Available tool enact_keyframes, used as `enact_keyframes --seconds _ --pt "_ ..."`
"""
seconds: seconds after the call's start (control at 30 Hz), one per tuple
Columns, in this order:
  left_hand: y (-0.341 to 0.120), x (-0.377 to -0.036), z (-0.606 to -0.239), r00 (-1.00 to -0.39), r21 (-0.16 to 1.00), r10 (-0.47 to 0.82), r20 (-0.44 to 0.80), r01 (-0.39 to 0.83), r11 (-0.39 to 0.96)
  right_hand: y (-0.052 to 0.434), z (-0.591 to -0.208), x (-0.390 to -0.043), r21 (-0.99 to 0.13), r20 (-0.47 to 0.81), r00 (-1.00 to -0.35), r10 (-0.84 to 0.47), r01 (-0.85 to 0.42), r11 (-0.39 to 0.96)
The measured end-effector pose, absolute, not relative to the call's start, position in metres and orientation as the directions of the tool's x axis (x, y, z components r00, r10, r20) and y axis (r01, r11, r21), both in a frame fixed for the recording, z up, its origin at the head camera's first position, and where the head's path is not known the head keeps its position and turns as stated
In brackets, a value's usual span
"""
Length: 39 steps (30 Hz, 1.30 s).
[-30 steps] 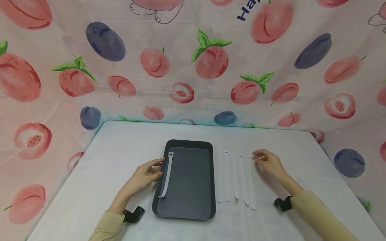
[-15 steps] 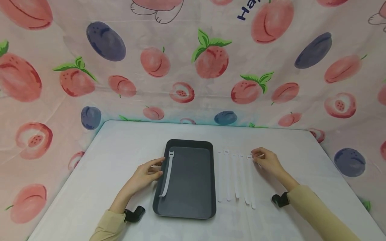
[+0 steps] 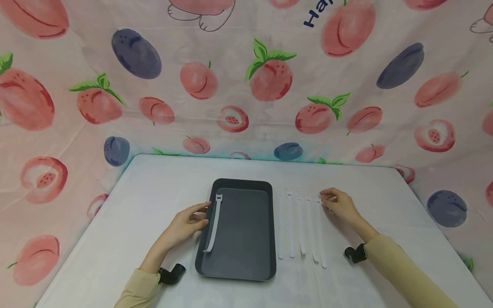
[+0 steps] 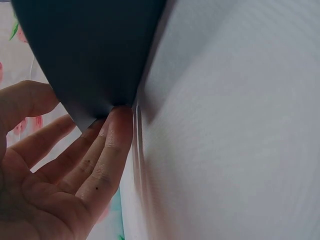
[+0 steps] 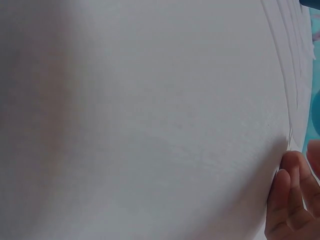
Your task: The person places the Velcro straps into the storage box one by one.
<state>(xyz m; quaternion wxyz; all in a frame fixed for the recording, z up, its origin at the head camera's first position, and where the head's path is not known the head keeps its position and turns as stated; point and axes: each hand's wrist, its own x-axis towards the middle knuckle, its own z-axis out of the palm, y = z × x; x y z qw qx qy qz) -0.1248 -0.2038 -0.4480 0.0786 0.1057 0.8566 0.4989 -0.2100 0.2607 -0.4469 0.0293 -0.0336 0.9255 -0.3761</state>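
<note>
head view: right hand [image 3: 339,204] at far end of outermost white strap [image 3: 320,231], rightmost of five in row on counter [image 3: 154,188], right of black tray [image 3: 265,231]. fingers [image 3: 325,197] curled, tips on strap head; pinch or just touch, cannot tell. strap long axis runs far-to-near, body extends toward person. left hand [image 3: 186,222] relaxed, fingers [image 4: 112,145] straight against tray's left rim. one strap in tray [image 3: 213,222].
</note>
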Motion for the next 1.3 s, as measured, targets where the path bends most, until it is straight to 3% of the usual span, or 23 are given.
enact_keyframes --seconds 1.3 --pt "-0.2032 -0.1233 -0.4447 -0.966 0.864 0.256 -0.021 0.111 0.491 0.2562 -0.4488 -0.2153 -0.723 -0.051 -0.995 -0.086 -0.022 0.690"
